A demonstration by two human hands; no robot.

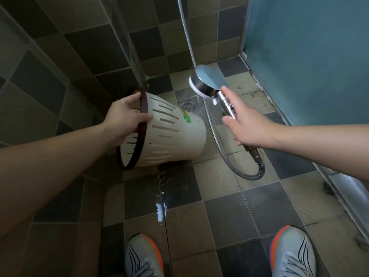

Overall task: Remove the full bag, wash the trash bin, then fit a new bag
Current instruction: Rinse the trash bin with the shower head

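At centre frame, our left hand (pixel 125 114) grips the dark brown rim of the cream slotted plastic trash bin (pixel 169 134), tipped sideways, water dribbling onto the wet grey-and-beige tiled floor (pixel 219 196). Our right hand (pixel 247 124) holds the chrome shower head (pixel 207 82), fingers loosely extended along its handle.
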